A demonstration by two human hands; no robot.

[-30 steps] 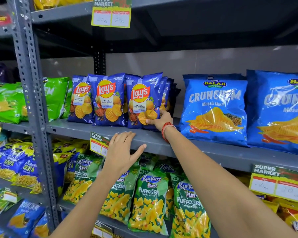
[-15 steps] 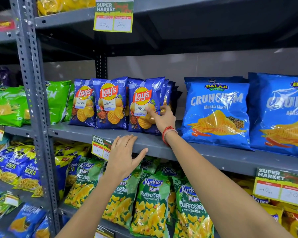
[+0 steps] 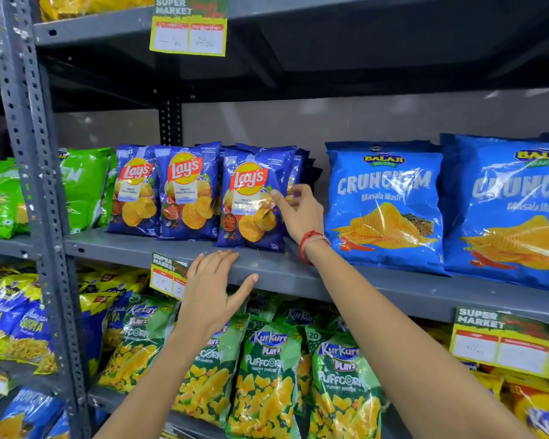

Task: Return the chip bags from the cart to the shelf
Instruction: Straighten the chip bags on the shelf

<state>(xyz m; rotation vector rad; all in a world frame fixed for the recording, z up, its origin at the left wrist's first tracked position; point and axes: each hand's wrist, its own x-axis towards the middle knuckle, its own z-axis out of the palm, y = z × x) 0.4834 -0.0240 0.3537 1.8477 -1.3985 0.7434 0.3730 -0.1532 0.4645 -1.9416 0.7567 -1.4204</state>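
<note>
Three rows of dark blue Lay's chip bags stand upright on the grey middle shelf point(image 3: 159, 248). My right hand point(image 3: 300, 213), with a red thread on its wrist, pinches the right edge of the front bag of the right row point(image 3: 251, 204), thumb on its face and fingers behind it. More Lay's bags stand behind that one. My left hand point(image 3: 210, 296) is spread flat, fingertips on the shelf's front edge below the bags, and holds nothing. The cart is out of view.
Large light blue Crunchem bags point(image 3: 384, 207) stand right of the Lay's, green bags point(image 3: 83, 185) to the left. Kurkure Puffcorn bags point(image 3: 267, 375) fill the shelf below. A perforated grey upright point(image 3: 35, 191) stands left. Price tags point(image 3: 167, 277) hang on shelf edges.
My right hand has slid from the bottom of the front Lay's bag up to its right edge. The left hand has stayed on the shelf edge.
</note>
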